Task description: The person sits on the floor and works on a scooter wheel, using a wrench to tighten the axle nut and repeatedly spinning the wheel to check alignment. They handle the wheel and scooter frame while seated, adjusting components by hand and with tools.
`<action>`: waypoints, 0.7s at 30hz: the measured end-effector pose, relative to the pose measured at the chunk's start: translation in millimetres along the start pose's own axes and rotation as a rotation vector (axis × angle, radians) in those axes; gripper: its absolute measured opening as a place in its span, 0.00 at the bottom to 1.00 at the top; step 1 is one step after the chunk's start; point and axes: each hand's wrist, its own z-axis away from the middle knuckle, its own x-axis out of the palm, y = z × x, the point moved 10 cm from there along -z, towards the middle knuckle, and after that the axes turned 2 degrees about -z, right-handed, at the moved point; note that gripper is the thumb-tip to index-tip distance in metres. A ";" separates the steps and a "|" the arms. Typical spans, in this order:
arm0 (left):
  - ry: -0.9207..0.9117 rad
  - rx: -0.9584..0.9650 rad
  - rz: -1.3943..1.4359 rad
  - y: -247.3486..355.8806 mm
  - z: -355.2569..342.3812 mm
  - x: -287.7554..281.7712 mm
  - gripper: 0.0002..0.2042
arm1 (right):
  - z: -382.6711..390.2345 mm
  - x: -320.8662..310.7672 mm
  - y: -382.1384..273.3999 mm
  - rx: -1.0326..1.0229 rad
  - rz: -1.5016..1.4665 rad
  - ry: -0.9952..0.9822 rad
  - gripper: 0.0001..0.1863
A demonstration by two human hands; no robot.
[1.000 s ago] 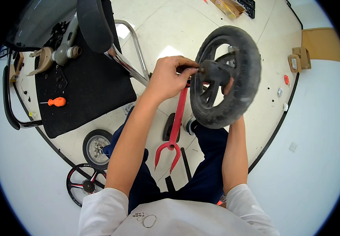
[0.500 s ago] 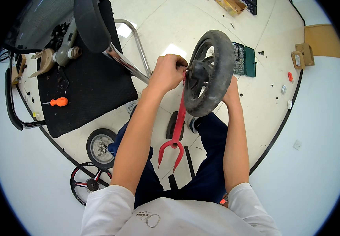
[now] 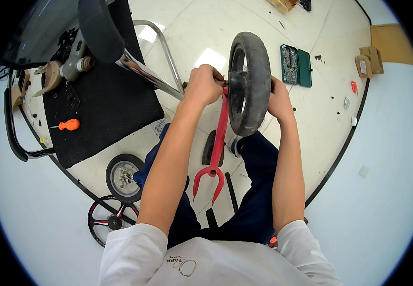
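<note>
Pale, glossy floor tiles (image 3: 187,43) spread out beyond the fingers. One black, rubber-tyred, spoked wheel (image 3: 256,83) is held upright between both sets: fingers of the left hand (image 3: 202,86) pinch its short metal axle end (image 3: 226,83), while those of the right hand (image 3: 281,99) grasp its right side, their tips hidden behind it. From just below the left fingers extends a red metal tube with a forked end (image 3: 220,128); right of the right fingers lies an open green case (image 3: 305,66).
</note>
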 end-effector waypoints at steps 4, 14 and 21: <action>-0.004 0.002 0.040 -1.0 -3.1 6.2 0.08 | 1.6 -1.9 5.7 0.154 -0.276 -0.067 0.15; -0.094 -0.061 0.188 -6.6 -7.7 19.9 0.08 | 2.9 7.4 31.8 0.388 -0.684 -0.143 0.12; -0.099 -0.107 0.255 2.5 -0.1 14.9 0.07 | -5.1 17.9 47.6 0.378 -0.913 -0.061 0.11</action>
